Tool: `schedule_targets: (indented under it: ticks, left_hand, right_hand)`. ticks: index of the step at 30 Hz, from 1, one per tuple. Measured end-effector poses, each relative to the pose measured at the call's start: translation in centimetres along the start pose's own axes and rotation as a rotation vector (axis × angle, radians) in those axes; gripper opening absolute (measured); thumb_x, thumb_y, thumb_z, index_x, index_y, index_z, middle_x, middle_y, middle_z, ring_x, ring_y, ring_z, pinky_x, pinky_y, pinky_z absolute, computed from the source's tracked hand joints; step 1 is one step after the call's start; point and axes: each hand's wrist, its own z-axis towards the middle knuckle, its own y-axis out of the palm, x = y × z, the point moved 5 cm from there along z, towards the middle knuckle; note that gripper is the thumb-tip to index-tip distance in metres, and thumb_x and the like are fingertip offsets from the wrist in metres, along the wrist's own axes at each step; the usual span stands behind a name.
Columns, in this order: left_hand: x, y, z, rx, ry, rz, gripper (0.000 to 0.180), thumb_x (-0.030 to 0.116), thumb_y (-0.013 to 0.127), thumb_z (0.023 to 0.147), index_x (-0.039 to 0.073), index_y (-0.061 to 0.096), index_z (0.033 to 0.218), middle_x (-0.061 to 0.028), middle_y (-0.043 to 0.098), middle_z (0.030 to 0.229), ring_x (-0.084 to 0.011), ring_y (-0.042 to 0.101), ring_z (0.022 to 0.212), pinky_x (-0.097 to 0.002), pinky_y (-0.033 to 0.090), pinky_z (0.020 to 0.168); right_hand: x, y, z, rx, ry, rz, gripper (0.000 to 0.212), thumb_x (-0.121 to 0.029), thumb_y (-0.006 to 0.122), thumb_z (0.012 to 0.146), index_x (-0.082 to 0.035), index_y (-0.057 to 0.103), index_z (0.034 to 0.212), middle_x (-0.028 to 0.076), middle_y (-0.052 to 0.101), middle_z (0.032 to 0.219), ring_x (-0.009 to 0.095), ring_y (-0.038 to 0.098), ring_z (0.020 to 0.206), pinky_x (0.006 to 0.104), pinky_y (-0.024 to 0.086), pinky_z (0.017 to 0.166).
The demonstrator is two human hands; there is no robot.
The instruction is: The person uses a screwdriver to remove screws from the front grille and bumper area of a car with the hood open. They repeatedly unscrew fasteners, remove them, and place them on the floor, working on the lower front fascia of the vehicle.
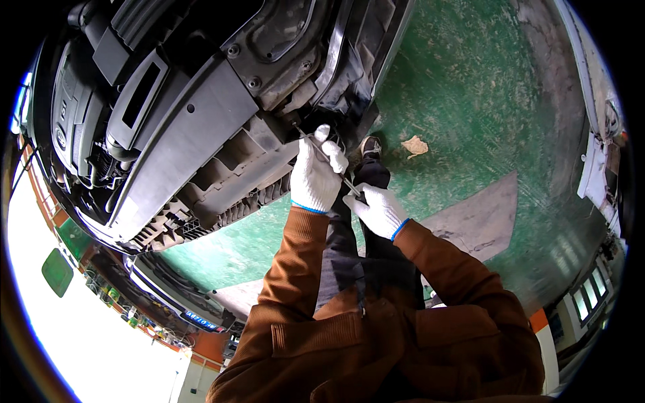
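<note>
A slim metal rod-like tool [350, 185] runs between my two white-gloved hands, slanting up and left toward the car's front corner. My left hand [314, 176] is closed around its upper part, beside the dark cavity at the end of the grey front panel [201, 124]. Lower and to the right, my right hand [377, 211] is closed on the tool's other end, with a bit of dark material showing by the thumb. The glove hides most of that end, so its exact kind cannot be made out. A thin tip [298, 129] shows just beyond the left fingers.
The opened car front fills the upper left, with its engine cover [70, 111] and dark ribbed plastic parts [252, 201]. A crumpled tan scrap [415, 146] lies on the green floor [463, 101]. Another vehicle [168, 285] stands at the lower left.
</note>
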Motion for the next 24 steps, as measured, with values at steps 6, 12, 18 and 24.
schedule_targets:
  ticks: [6,12,18,24]
  left_hand:
    - [1.3,-0.4,-1.0,0.193,-0.079,0.162,0.054,0.051,0.052,0.109,0.004,0.062,0.133,-0.0095,0.067,0.098,-0.0225,0.058,0.081,-0.0348,0.046,0.077]
    - [2.5,3.8,-1.0,0.458,-0.134,0.286,0.081,0.069,0.047,0.101,-0.004,0.062,0.133,-0.0178,0.071,0.108,-0.0285,0.065,0.09,-0.039,0.051,0.083]
    - [2.2,4.2,0.1,0.673,-0.185,0.335,0.085,0.077,0.043,0.096,0.001,0.07,0.125,-0.0108,0.072,0.103,-0.0292,0.062,0.1,-0.0438,0.045,0.1]
    - [2.6,2.8,1.1,0.389,-0.25,0.255,0.069,0.072,0.041,0.1,0.008,0.065,0.088,0.0045,0.043,0.065,-0.0162,0.042,0.063,-0.0323,0.033,0.061]
  right_hand:
    - [1.7,3.9,-0.8,-0.073,0.171,0.193,0.029,-0.029,0.076,0.097,-0.002,0.067,0.101,0.023,0.069,0.079,0.046,0.068,0.076,0.0495,0.052,0.062]
    - [1.1,3.7,-0.3,-0.087,0.21,0.178,0.033,-0.033,0.073,0.099,-0.002,0.064,0.091,0.023,0.069,0.079,0.045,0.068,0.076,0.0491,0.052,0.064]
    - [0.4,2.7,-0.7,0.065,-0.089,0.022,0.028,-0.028,0.076,0.097,-0.004,0.065,0.088,0.019,0.065,0.07,0.04,0.067,0.068,0.0466,0.05,0.058]
    - [1.4,3.2,-0.8,0.113,-0.122,0.0,0.032,-0.031,0.075,0.097,-0.003,0.065,0.086,0.019,0.063,0.067,0.042,0.065,0.065,0.0485,0.049,0.057]
